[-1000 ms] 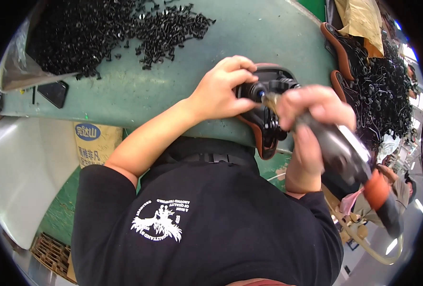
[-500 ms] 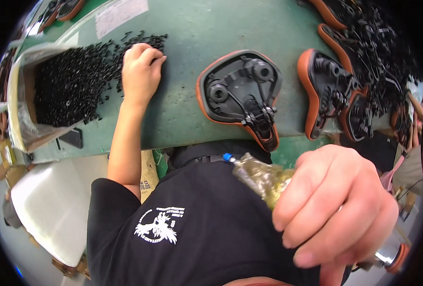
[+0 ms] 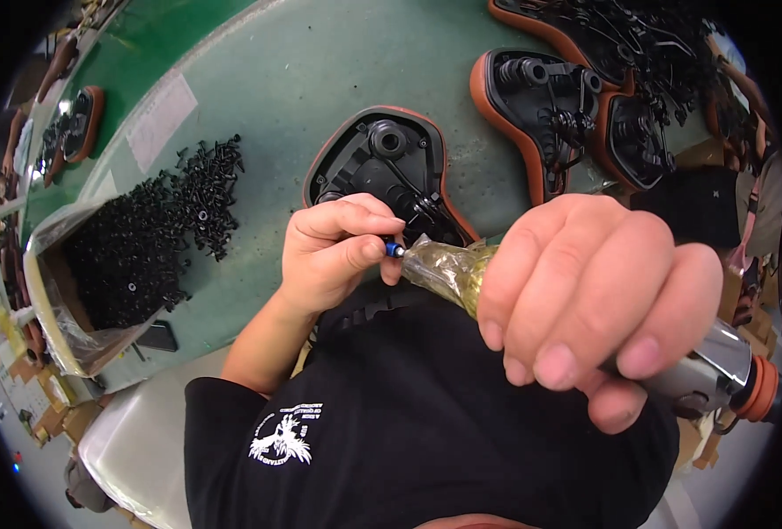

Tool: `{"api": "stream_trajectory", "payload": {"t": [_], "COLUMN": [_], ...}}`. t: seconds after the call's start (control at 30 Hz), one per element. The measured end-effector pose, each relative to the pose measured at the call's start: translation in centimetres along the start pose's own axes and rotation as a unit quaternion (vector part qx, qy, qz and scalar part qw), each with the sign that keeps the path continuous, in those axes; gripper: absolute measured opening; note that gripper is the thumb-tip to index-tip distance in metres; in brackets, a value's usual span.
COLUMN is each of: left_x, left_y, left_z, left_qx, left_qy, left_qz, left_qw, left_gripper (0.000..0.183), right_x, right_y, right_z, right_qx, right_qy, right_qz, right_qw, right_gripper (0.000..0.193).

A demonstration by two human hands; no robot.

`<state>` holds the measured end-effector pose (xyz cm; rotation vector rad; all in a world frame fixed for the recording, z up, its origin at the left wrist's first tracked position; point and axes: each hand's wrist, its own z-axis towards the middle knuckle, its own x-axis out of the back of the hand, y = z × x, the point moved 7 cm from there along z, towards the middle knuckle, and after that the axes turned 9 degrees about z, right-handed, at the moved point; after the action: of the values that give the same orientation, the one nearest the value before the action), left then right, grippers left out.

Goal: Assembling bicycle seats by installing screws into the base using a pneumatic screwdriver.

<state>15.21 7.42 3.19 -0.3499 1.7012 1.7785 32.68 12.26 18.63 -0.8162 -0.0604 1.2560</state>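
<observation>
A powered screwdriver [image 3: 717,370] with a metal body lies in the grip of my right hand [image 3: 598,300], its nose wrapped in yellowish clear plastic [image 3: 444,271]. Its blue-collared bit [image 3: 394,249] points left and meets the fingertips of my left hand [image 3: 338,251]. Thumb and fingers of that hand pinch at the bit's end; a small black screw appears to be there, mostly covered by the fingers. Just beyond, a bicycle saddle [image 3: 369,163] lies upside down on the green table, black underside up with an orange-brown rim; my left hand hides part of it.
On the left, a heap of black screws [image 3: 135,256] spills from a plastic-lined box [image 3: 52,309] lying on its side. More upturned saddles [image 3: 541,110] crowd the right. A paper sheet [image 3: 162,123] is on the green table [image 3: 276,79].
My left hand has left the screw pile and come right to the screwdriver's bit. My right hand and the screwdriver have risen slightly in view. The whole view has shifted.
</observation>
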Motion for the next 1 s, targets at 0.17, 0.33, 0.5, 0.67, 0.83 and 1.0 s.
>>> {"api": "stream_trajectory", "payload": {"t": [0.17,0.33,0.5,0.67,0.83,1.0], "left_x": [-0.2,0.1,-0.4,-1.6,2.7,4.0], "left_y": [0.2,0.6,0.0,3.1,4.4,1.3], "left_z": [0.7,1.4,1.4,3.9,9.1,10.8], "left_qx": [-0.003,0.014,0.092,-0.067,-0.094,-0.096], "left_qy": [-0.024,-0.048,-0.051,-0.116,-0.093,-0.186], "left_qz": [0.058,0.109,0.041,0.35,0.708,0.672], "left_qw": [0.998,0.993,0.994,0.927,0.694,0.71], "left_gripper": [0.022,0.023,0.019,0.041,0.068,0.055], "right_x": [-0.2,-0.1,-0.2,-0.3,1.3,2.3], "right_y": [-0.9,-0.9,-0.8,-1.7,-1.3,0.9], "right_z": [-1.1,-1.5,-1.7,-1.5,-1.8,-1.3], "right_qx": [0.007,0.015,0.049,0.052,0.027,-0.007], "right_qy": [0.025,0.035,0.006,-0.034,0.039,0.075], "right_qz": [-0.075,-0.084,-0.089,-0.111,-0.214,-0.207], "right_qw": [0.997,0.996,0.995,0.992,0.976,0.976], "right_gripper": [0.03,0.03,0.029,0.029,0.033,0.029]}}
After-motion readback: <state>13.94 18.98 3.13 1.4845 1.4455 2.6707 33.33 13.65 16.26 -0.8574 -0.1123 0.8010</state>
